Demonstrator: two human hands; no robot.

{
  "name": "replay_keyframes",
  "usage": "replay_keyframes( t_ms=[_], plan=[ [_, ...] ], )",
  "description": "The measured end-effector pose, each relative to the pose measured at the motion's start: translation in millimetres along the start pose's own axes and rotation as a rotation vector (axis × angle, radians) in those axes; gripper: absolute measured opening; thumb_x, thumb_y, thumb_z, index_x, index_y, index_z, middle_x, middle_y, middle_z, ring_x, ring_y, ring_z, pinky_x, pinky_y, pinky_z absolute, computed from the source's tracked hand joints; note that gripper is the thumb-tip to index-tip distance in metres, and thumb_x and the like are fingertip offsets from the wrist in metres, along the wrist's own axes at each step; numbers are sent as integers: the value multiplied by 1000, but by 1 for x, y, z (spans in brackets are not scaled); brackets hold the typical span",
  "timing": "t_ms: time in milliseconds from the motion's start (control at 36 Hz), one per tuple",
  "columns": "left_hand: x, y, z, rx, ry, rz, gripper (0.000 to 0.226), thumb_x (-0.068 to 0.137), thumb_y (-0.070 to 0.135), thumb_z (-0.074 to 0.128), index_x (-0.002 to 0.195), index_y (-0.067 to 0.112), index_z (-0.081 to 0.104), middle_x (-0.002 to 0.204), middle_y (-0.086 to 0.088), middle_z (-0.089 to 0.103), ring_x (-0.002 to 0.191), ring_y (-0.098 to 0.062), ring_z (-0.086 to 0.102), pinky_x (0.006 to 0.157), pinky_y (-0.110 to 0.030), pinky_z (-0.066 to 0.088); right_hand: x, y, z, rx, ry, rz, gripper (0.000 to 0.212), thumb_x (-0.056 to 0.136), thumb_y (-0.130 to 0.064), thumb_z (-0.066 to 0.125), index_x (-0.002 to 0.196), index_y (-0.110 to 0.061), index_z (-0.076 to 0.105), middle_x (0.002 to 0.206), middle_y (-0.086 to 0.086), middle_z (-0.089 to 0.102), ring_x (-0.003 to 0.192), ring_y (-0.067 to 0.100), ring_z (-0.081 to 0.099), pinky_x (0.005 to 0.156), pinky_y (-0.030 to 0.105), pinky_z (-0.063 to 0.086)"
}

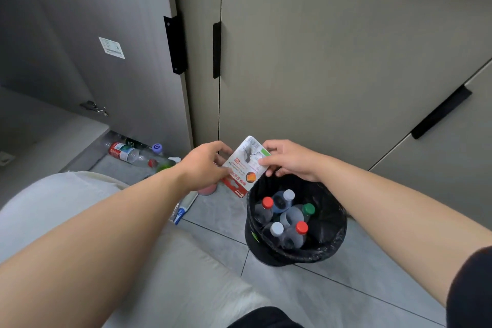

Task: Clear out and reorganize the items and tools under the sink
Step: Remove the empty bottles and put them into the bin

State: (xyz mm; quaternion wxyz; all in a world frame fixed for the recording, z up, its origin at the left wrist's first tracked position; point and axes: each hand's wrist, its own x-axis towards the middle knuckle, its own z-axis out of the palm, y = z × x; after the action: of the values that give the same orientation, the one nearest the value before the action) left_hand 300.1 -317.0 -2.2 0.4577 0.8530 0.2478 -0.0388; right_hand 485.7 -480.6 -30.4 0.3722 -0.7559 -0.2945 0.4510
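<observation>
Facing the closed grey cabinet doors [319,61], the person reaches both bare arms forward over the tiled floor [306,287]. To the left one door [119,74] stands open, and several plastic bottles [127,153] lie on their sides at its foot. A flat blue-and-white item [183,210] lies on the tiles nearer the person.

Below the hands stands a black bin [266,253] lined with a black bag. It is crowded with upright capped bottles [292,224], their red, green and grey caps sitting close under the rim.

The left hand [205,165] is curled round the left edge of a printed card packet [246,165]. The right hand [287,160] pinches the packet's upper right corner between thumb and fingers. The packet hangs tilted above the far left rim of the bin, and its lower corner seems to reach past the rim towards the floor.

The step in hand looks like dropping the packet in as rubbish. The risk lies in where it is held and how full the bin is. Let go from here, the packet could catch the rim and slide to the tiles. Even if centred, it is flat and stiff and may lie across the caps rather than sink between them. Pushing it down could rock the bin or drag the loose liner inward.
</observation>
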Motion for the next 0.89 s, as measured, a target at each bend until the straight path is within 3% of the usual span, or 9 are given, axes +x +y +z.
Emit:
replay_keyframes(
  t_ms=[167,361,417,500,583,667,750,778,889],
  plan=[
    [-3,-1,0,14,60,-14,21,93,8,61,112,15,67,88,0,75,74,-6,63,61,-20,43,-13,17,-20,-366,153,182,6,81,-22,61,85,-18,58,79,4,73,57,11,64,46,21,39],
    [-5,1,3,50,27,-11,18,94,8,61,110,12,69,96,-11,74,68,-13,57,65,-24,45,-13,43,15,-475,153,367,9,84,-19,57,79,-11,59,67,7,75,55,16,72,36,17,38],
    [-6,0,2,60,19,-21,18,94,9,61,110,12,69,96,-11,74,74,-16,60,72,-27,49,-10,49,29,-486,149,381,13,85,-18,57,80,-8,63,64,7,75,54,16,72,40,19,46],
    [-7,-2,1,84,25,-42,17,95,11,59,110,13,69,98,-9,73,89,-23,68,84,-34,55,-5,56,48,-516,116,389,19,86,-22,59,78,-7,67,61,5,74,55,18,73,61,29,62],
    [-8,-7,-2,187,33,-58,17,95,13,58,109,16,68,102,-2,70,98,-22,67,86,-32,54,-4,51,58,-668,83,416,22,82,-29,55,75,-12,67,54,-1,70,48,14,69,59,28,59],
    [-8,-13,-5,292,37,-60,21,91,11,55,105,18,69,99,4,66,95,-19,62,78,-24,45,-1,35,59,-789,78,416,21,72,-26,54,68,-12,68,55,-3,71,60,18,72,68,30,60],
    [-8,-21,-10,342,47,-58,17,90,15,55,100,20,68,97,7,64,92,-19,60,76,-24,44,6,13,53,-862,167,308,23,73,-28,56,57,-13,53,58,-1,58,68,28,61,62,28,49],
    [-7,-23,-13,362,44,-55,17,91,17,54,101,21,68,98,8,63,92,-19,60,76,-25,45,10,5,52,-860,183,266,25,77,-30,55,59,-14,49,61,1,54,71,29,57,61,30,46],
    [-3,-31,-47,439,-14,-93,16,93,29,60,106,25,68,107,5,67,96,-20,62,81,-27,49,29,-32,57,-770,185,86,20,82,-29,53,78,-15,67,85,2,72,88,28,66,81,39,58]
  ],
)
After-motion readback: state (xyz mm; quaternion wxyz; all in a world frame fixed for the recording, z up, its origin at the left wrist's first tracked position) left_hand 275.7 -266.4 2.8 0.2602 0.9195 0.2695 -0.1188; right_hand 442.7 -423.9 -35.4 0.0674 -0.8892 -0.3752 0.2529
